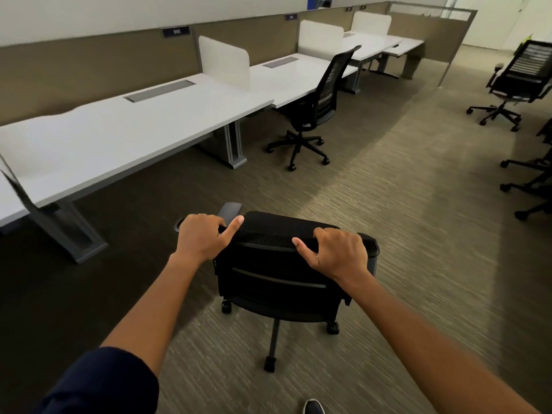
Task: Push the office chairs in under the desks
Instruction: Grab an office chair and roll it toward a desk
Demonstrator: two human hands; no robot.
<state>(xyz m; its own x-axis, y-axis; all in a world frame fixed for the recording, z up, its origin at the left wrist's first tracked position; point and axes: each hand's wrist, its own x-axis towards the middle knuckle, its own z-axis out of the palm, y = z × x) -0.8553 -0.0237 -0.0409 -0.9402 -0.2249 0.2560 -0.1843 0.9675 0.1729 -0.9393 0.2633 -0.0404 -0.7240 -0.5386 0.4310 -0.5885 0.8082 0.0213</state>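
A long run of white desks (pixel 143 127) lines the partition wall on the left of an open-plan office, with carpet (pixel 403 210) stretching away to the right. One office chair (pixel 316 109) already stands at the second desk, its seat partly under the top, while another loose chair (pixel 513 82) sits well apart on the far right, and the bases of more show at the right edge. In the foreground a person grips the black chair (pixel 283 273) being moved, which stands out on the open carpet, near the first desk but not yet under it, its back toward the camera and its armrest (pixel 230 209) pointing toward the desk. The left hand (pixel 203 237) is curled over the left corner of the backrest's top edge, fingers wrapped forward and thumb laid along the rim; the right hand (pixel 340 252) holds the right corner likewise, fingers folded over the top and thumb pointing inward. The step in hand appears to be wheeling this chair toward the empty bay at the nearest desk. The next move likely calls for swinging the chair left to face the desk, then pushing it straight in between the grey desk legs (pixel 236 144).
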